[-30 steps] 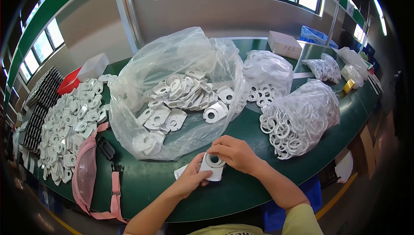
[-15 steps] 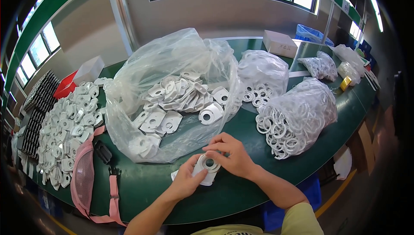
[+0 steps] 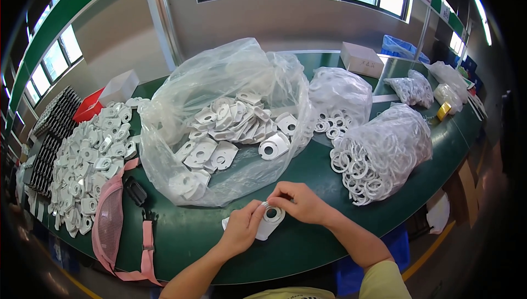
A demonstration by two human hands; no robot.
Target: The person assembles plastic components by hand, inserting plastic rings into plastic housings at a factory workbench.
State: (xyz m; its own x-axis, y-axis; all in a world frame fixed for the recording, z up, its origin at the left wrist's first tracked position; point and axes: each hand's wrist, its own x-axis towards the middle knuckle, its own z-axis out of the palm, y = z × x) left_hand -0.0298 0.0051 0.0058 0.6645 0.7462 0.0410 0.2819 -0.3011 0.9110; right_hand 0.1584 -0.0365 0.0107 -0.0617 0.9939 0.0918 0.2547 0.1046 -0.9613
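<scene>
A white plastic plate with a round ringed hole (image 3: 265, 231) is held over the near edge of the green table. My left hand (image 3: 242, 226) grips its left side, with the thumb up by the top of the hole. My right hand (image 3: 301, 203) has its fingers curled and pinched at the plate's upper rim; whether a separate ring sits under the fingertips is hidden. Another bit of white plastic (image 3: 225, 222) shows at the left of my left hand. Beyond my hands lies a large clear bag (image 3: 219, 193) with loose white plates (image 3: 222, 155) in it.
White rings (image 3: 359, 173) spill from a bag at right; a second ring bag (image 3: 340, 93) is behind it. Many white parts (image 3: 82, 162) are heaped at left beside a pink pouch (image 3: 108, 222) and a black buckle-like piece (image 3: 135, 190). A box (image 3: 362, 59) stands at the back.
My left thumb has moved from the plate's lower face up to its top edge, near my right fingertips. The right fingers have closed in on the rim. The whole view has shifted slightly.
</scene>
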